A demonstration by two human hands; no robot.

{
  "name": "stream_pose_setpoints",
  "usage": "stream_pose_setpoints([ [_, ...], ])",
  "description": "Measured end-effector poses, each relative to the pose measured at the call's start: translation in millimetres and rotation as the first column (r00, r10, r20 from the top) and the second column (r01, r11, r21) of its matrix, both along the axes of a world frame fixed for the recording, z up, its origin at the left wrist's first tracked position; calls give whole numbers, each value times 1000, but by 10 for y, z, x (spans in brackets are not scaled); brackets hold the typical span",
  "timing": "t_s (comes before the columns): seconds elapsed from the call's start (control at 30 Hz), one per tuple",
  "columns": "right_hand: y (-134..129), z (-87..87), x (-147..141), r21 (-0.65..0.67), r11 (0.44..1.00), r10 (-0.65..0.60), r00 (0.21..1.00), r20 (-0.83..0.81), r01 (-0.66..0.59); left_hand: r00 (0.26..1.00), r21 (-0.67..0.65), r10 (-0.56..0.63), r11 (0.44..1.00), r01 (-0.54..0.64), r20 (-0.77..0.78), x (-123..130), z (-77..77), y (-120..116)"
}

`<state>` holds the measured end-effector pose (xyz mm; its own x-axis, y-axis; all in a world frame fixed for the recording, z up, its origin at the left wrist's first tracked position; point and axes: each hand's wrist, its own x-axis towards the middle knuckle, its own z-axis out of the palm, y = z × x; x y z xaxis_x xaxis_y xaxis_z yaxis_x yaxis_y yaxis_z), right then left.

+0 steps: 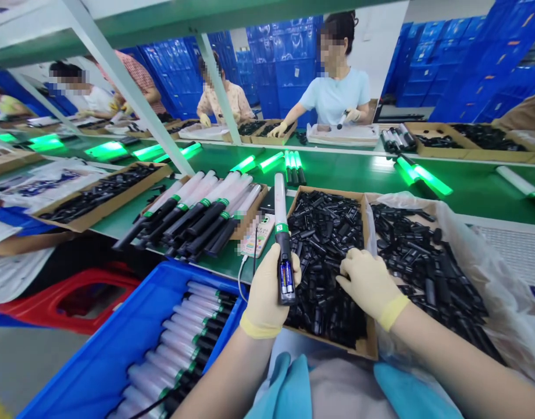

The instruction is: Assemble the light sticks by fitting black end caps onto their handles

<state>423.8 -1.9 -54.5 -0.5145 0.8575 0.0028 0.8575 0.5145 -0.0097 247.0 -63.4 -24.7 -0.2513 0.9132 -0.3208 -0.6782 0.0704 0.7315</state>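
Observation:
My left hand (267,285), in a pale yellow glove, is closed round the black handle of a light stick (280,203). The stick stands upright with its frosted tube on top and a green band below it. Its battery compartment faces me uncovered, and blue batteries (286,277) show inside. My right hand (367,279), gloved alike, is over the right side of a cardboard box (371,343) full of small black plastic parts (324,250). Its fingers are curled in, and anything between the fingertips is hidden.
Light sticks (202,215) lie piled left of the box. Below, a blue crate (97,355) holds rows of more. A plastic-lined box (463,227) of black parts is at right. Lit green sticks (296,166) lie on the green belt (350,169). Co-workers (337,93) sit across.

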Motion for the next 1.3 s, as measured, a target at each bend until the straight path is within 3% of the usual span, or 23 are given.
stream_pose_setpoints([
  [0.07,37,105,250,32,998,-45,998,-35,46,999,-13,27,1000,-27,-19,-37,-13,-28],
  [0.17,97,261,701,217,957,-192,981,-14,191,996,-19,86,996,-87,-39,-99,-37,-42],
  [0.23,111,304,836,296,934,-203,979,-15,198,993,-18,115,993,-116,-27,-109,-41,-27],
  [0.27,106,301,817,272,952,-135,990,-31,138,993,-22,118,993,-118,-15,-100,-37,-16],
  [0.33,80,250,626,133,986,111,993,-45,-104,996,-27,91,996,-90,5,-59,-19,6],
  [0.4,57,153,326,1,946,324,946,-21,-324,999,-15,47,999,-47,18,-4,4,14],
  [0.5,69,-13,-41,-41,898,439,897,52,-438,1000,13,8,1000,-8,28,54,21,-8],
  [0.6,117,-95,-127,-28,884,467,883,54,-466,1000,-5,11,1000,-10,22,56,5,-56],
  [0.73,104,-20,40,24,905,425,905,-2,-425,1000,-29,14,999,-14,15,43,-57,-106],
  [0.83,-27,44,186,237,889,437,880,-185,-391,998,-43,-56,998,55,-5,106,-117,-111],
  [0.9,-142,46,247,428,830,517,783,-346,-359,987,-70,-160,985,159,-11,191,-143,-101],
  [0.97,-242,26,278,534,790,563,702,-436,-302,971,-72,-238,969,238,6,287,-146,-88],
  [1.1,-351,-11,303,566,788,544,707,-452,-244,970,7,-236,972,236,65,407,-120,-65],
  [1.3,-416,28,236,469,801,583,660,-473,-372,983,18,-172,985,171,62,395,-143,-83],
])
